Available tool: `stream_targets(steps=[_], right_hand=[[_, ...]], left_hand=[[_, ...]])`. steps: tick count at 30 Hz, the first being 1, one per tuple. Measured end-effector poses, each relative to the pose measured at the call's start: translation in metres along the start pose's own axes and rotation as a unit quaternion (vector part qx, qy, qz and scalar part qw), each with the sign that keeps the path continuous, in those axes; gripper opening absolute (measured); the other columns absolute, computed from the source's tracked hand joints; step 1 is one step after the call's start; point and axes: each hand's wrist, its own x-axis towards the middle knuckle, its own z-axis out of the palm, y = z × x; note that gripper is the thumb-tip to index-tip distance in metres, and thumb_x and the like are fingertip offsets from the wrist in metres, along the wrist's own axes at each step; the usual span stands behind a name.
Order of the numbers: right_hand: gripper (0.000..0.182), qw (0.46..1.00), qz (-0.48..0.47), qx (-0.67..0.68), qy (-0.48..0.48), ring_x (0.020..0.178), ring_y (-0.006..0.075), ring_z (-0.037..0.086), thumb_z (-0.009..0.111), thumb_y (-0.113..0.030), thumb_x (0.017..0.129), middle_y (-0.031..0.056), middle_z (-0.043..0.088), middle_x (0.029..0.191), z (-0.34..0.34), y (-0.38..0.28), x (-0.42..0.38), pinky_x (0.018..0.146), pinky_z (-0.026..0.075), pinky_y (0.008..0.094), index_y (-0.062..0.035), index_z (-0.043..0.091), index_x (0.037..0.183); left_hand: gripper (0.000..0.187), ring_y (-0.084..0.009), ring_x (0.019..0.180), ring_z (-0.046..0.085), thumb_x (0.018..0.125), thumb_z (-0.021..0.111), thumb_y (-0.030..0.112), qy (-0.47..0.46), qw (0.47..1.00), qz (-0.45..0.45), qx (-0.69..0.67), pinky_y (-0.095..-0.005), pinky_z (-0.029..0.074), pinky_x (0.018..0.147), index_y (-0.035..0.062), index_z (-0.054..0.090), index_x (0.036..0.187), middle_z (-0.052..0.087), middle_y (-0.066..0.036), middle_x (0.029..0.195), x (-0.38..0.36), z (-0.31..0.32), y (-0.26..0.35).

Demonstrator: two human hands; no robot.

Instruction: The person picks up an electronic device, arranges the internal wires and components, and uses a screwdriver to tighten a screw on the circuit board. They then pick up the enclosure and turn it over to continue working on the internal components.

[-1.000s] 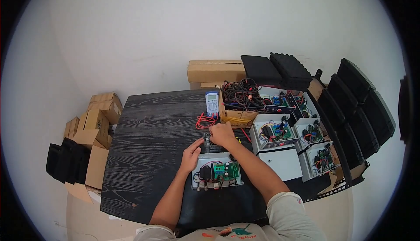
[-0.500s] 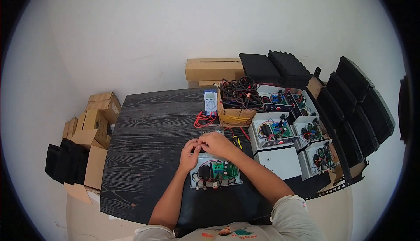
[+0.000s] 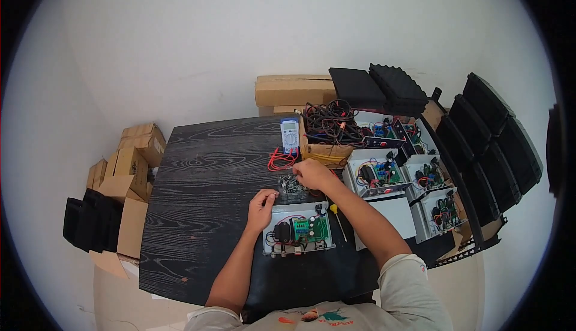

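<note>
Reaching my right hand [image 3: 313,174] to small loose parts [image 3: 291,188], cannot tell its grip; pinching my left hand [image 3: 261,209] narrow, open case [image 3: 271,218] sitting beside those fingers.

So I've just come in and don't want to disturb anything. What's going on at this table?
Someone is working by hand around an open metal case with a green circuit board inside. Their right hand is at a cluster of small parts just beyond the case; their left hand is by its left corner, fingertips together, though what they may hold is too small to tell. A yellow-handled screwdriver lies to the right, and a multimeter lies farther back.
</note>
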Motion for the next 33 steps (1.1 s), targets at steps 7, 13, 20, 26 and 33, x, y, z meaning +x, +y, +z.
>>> stream_targets(steps=[7,13,20,26,33], right_hand=[[0.010,0.995,0.003,-0.084,-0.046,0.099,0.0312,0.075,0.071,-0.015,0.088,0.0126,0.077,0.097,0.014,-0.013,0.012,0.086,0.059,0.0478,-0.0164,0.079,0.092],[0.010,0.982,-0.006,-0.185,-0.023,0.093,0.0263,0.076,0.076,-0.020,0.085,0.0055,0.079,0.093,0.036,-0.011,0.023,0.082,0.053,0.0475,-0.0210,0.081,0.093],[0.008,0.981,-0.025,-0.191,-0.031,0.093,0.0251,0.075,0.075,-0.021,0.086,0.0046,0.078,0.089,0.034,-0.012,0.020,0.084,0.046,0.0476,-0.0197,0.080,0.092],[0.010,0.984,-0.037,-0.172,-0.031,0.095,0.0249,0.074,0.074,-0.021,0.086,0.0045,0.078,0.090,0.031,-0.013,0.016,0.085,0.045,0.0465,-0.0187,0.079,0.094],[0.011,0.986,-0.037,-0.161,-0.036,0.096,0.0254,0.074,0.073,-0.022,0.087,0.0052,0.078,0.094,0.033,-0.010,0.015,0.088,0.045,0.0443,-0.0177,0.078,0.096]], left_hand=[[0.025,-0.0106,0.089,0.062,0.110,0.062,0.023,-0.008,0.996,-0.066,-0.061,-0.0277,0.050,0.082,0.0009,0.073,0.116,0.071,-0.003,0.095,-0.003,0.002,0.001],[0.025,-0.0099,0.089,0.062,0.110,0.062,0.022,-0.002,0.995,-0.077,-0.071,-0.0268,0.050,0.081,0.0009,0.074,0.116,0.072,-0.003,0.094,-0.002,0.001,-0.002],[0.025,-0.0101,0.088,0.064,0.110,0.062,0.023,-0.005,0.993,-0.083,-0.078,-0.0269,0.052,0.082,0.0009,0.074,0.116,0.073,-0.003,0.093,-0.002,0.002,-0.006],[0.026,-0.0103,0.089,0.065,0.109,0.062,0.023,-0.007,0.994,-0.082,-0.074,-0.0274,0.053,0.082,0.0008,0.074,0.116,0.073,-0.003,0.093,-0.002,0.001,-0.008],[0.027,-0.0112,0.090,0.065,0.109,0.063,0.024,-0.007,0.994,-0.079,-0.069,-0.0278,0.053,0.083,0.0005,0.074,0.116,0.073,-0.004,0.094,-0.002,0.001,-0.007]])
